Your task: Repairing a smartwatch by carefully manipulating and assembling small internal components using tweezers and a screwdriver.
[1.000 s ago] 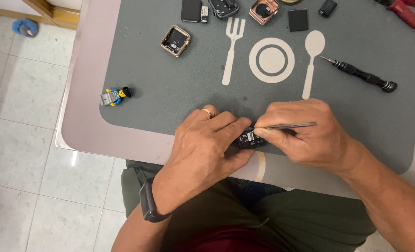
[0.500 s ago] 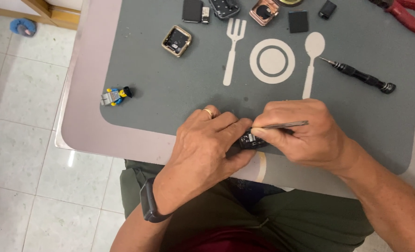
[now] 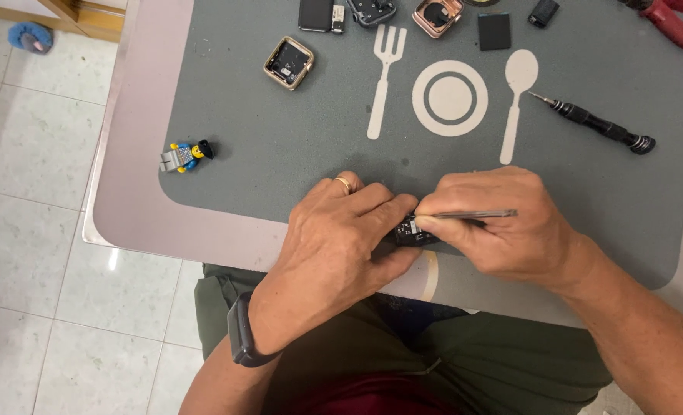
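- Head view, hands: the left hand (image 3: 334,246) is curled down over a small black part (image 3: 412,230), fingers closed around its near-left side and pinning it to the grey mat (image 3: 280,154) at the near edge of the table (image 3: 134,207). A ring sits on one finger and a dark band on the wrist.
- The right hand (image 3: 510,230) is closed in a pinch on thin metal tweezers (image 3: 472,214), with the tip meeting the part between the two hands.
- Where it is: the part lies on the mat just below the printed plate (image 3: 450,97), mostly hidden by both hands; only a dark sliver shows.
- Handling, as a judgement: it looks light, rigid and delicate, probably slippery at the edges. Best held by its sides with fingertip pressure, not squeezed on the face, leaving the top free for the tweezers.
- Direction: the tweezers run nearly level, left to right across the picture, tip to the left at the part. The part's own long axis cannot be told; too little shows.
- Around: a toy figure (image 3: 185,155) lies well to the left on the mat; a gold watch case (image 3: 288,63) sits up left; a black screwdriver (image 3: 599,125) lies to the right of the printed spoon, tip up-left; more watch parts (image 3: 437,15) line the far edge, and red pliers (image 3: 676,27) sit in the far right corner.
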